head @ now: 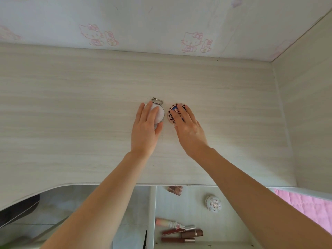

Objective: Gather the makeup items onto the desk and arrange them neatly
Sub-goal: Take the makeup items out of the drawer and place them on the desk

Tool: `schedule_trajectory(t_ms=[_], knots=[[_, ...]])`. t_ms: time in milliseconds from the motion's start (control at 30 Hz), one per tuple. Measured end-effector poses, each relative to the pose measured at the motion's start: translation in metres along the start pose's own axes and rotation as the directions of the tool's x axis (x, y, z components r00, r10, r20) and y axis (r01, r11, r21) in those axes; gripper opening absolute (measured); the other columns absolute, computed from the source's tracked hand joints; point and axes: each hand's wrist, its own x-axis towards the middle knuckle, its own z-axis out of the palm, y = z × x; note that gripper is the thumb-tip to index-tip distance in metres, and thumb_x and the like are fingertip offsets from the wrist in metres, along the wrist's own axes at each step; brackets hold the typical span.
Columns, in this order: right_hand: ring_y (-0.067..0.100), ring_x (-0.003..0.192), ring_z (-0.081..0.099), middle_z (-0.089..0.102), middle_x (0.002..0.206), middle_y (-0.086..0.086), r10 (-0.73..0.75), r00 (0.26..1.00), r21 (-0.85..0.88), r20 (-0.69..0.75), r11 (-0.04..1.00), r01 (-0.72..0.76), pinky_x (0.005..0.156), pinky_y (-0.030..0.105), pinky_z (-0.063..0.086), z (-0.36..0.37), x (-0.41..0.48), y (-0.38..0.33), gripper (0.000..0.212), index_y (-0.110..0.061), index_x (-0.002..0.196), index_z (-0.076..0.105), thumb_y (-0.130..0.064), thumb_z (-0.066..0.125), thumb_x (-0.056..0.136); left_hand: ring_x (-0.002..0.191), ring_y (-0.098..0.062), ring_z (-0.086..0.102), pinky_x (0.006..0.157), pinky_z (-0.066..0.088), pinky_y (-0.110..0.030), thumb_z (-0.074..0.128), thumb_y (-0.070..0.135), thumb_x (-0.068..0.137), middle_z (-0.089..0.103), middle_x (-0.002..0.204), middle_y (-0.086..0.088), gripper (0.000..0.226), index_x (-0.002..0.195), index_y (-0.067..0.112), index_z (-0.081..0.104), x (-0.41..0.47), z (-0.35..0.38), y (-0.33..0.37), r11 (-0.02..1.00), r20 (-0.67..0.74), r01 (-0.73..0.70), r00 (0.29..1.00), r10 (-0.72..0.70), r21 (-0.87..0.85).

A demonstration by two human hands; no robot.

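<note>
— What is taking up most of the view?

— A pale wood-grain desk [71,114] is stretching across it, and a wall [161,18] with cartoon-cat wallpaper is standing behind it. A shelf [194,218] is showing below the desk's near edge.

— And the hands?

— The left hand [145,130] is lying flat on a white round compact [159,114], fingers straight and together. The right hand [190,130] is pressing flat, fingers slightly spread, on a patterned round compact [173,112]. Both compacts are sitting side by side at mid-desk, apart.

— Anything smaller?

— Lip tubes [181,234], a pale round case [213,204] and a small brown box [175,190] are lying on the shelf.
</note>
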Motion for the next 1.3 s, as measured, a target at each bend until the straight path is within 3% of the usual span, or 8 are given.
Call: schedule_trajectory(t_ms=[200,367,567,867,1100,1300], knots=[[0.023,0.148,0.007,0.018,0.157,0.009,0.031,0.998,0.033,0.052,0.999,-0.033,0.107,0.037,0.040,-0.008,-0.013,-0.004,0.058,-0.012,0.148,0.029,-0.014,0.053,0.095,0.145,-0.031,0.021,0.116,0.026,-0.040,0.060,0.024,0.093,0.033,0.153,-0.010,0.050,0.138,0.009,0.046,-0.005,-0.009,0.005,0.998,0.009,-0.001,1.000,0.000,0.060],[0.025,0.147,0.010,0.022,0.157,0.010,0.039,0.999,0.020,0.031,0.999,-0.040,0.116,0.035,0.027,-0.015,-0.046,-0.005,0.060,-0.005,0.148,0.024,-0.020,0.050,0.096,0.143,-0.030,0.027,0.114,0.030,-0.040,0.059,0.016,0.094,0.040,0.149,-0.012,0.045,0.136,0.004,0.048,-0.038,-0.018,0.021,0.998,-0.002,-0.025,1.000,0.025,0.053],[0.030,0.144,0.022,0.038,0.148,0.015,-0.001,1.000,0.010,0.003,1.000,0.001,0.117,0.038,0.025,-0.022,-0.115,-0.001,0.052,-0.001,0.143,0.035,-0.018,0.050,0.096,0.125,-0.033,0.050,0.102,0.044,-0.046,0.059,0.005,0.091,0.059,0.131,-0.014,0.038,0.128,0.000,0.056,-0.105,-0.022,0.049,0.995,-0.038,-0.078,0.996,0.080,0.065],[0.031,0.141,0.031,0.046,0.142,0.015,-0.024,0.999,0.046,0.033,0.999,0.023,0.113,0.042,0.032,-0.015,-0.235,0.021,0.047,0.001,0.138,0.043,-0.014,0.053,0.094,0.122,-0.026,0.054,0.100,0.047,-0.041,0.058,0.009,0.090,0.064,0.123,-0.006,0.029,0.118,0.005,0.063,-0.226,0.002,0.084,0.985,0.036,-0.143,0.990,0.140,0.098],[0.029,0.132,0.043,0.053,0.134,0.013,0.054,0.991,0.073,0.124,0.995,-0.063,0.105,0.042,0.042,0.020,-0.302,0.052,0.041,-0.001,0.131,0.052,-0.011,0.056,0.091,0.117,-0.023,0.055,0.095,0.051,-0.038,0.062,0.007,0.087,0.064,0.118,-0.005,0.028,0.114,0.009,0.063,-0.276,0.047,0.091,0.993,0.188,-0.020,0.982,-0.002,0.113],[0.025,0.131,0.041,0.046,0.140,0.009,0.179,0.951,0.029,0.252,0.981,-0.192,0.096,0.039,0.049,0.061,-0.317,0.092,0.048,-0.005,0.135,0.045,-0.019,0.057,0.092,0.128,-0.023,0.043,0.096,0.048,-0.037,0.053,0.011,0.092,0.050,0.138,-0.005,0.036,0.128,0.010,0.055,-0.268,0.088,0.068,0.972,0.301,0.174,0.929,-0.214,0.156]])
